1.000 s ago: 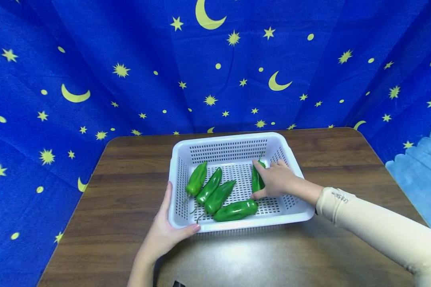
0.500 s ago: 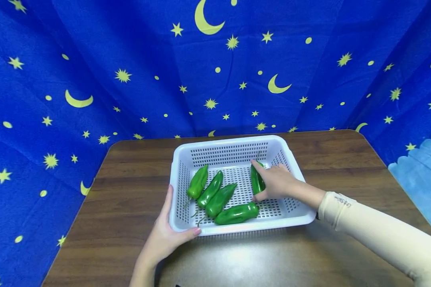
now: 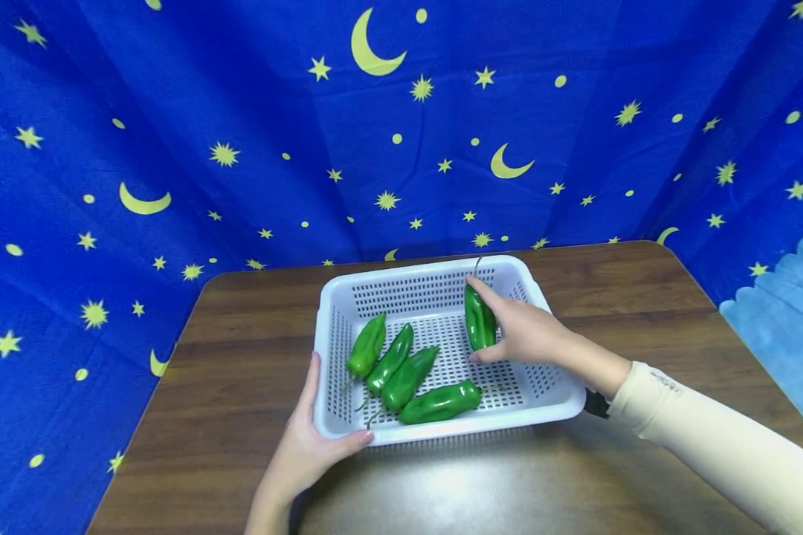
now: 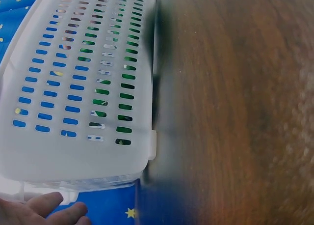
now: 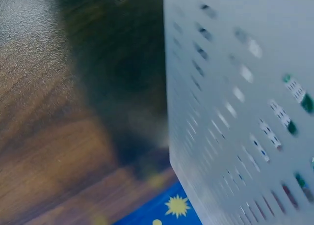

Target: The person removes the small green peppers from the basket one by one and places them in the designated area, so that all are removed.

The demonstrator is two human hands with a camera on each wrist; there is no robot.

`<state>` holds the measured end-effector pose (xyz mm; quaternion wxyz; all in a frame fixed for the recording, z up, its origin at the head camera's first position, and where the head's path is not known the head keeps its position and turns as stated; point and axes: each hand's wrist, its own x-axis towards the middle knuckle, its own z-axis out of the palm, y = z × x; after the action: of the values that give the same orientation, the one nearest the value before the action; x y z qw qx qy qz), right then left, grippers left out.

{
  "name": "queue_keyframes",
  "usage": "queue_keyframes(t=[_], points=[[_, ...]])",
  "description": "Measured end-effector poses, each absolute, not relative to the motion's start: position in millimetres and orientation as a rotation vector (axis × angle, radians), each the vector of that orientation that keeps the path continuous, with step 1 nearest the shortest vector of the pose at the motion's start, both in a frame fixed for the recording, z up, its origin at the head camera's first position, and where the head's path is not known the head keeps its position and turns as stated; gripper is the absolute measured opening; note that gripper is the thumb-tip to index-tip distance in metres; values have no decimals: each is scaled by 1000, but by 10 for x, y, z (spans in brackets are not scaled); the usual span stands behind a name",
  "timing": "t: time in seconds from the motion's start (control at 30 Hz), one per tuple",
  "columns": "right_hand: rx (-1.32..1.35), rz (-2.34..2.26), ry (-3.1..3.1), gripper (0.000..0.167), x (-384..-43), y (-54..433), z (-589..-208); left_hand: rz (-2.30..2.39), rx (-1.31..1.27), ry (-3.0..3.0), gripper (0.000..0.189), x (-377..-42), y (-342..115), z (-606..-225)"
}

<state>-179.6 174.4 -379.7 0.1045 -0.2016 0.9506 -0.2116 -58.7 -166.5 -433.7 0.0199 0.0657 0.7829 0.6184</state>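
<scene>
Bracing the white basket (image 3: 468,427), seemingly against sliding, the left hand (image 3: 308,447) spread its fingers about the near-left corner; inside, rightward, the right hand (image 3: 527,328) gripped a green pepper (image 3: 479,321) lengthwise.

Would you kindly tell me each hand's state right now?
Left hand: open, touching the white plastic basket at its near-left corner.
Right hand: holding a green pepper.

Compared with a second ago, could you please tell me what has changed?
The right hand, gripping a pepper, has moved it toward the basket's far side, apparently lifting it. The left hand stays at the basket's corner; the other four peppers lie as before.
</scene>
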Motion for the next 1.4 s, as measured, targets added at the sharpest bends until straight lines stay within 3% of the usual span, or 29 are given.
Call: queue_keyframes(t=[0.77, 1.03, 1.4], points=[[-653, -1086, 2731, 123, -1763, 2329, -3408, 1933, 197, 2396, 134, -591, -1652, -4328], [-662, -1306, 2603, 119, -1692, 2737, -3420, 1974, 196, 2368, 134, -571, -1652, -4345], [-610, -1268, 2579, 119, -1590, 3303, -3575, 1953, 159, 2378, 132, -564, -1647, -4340]])
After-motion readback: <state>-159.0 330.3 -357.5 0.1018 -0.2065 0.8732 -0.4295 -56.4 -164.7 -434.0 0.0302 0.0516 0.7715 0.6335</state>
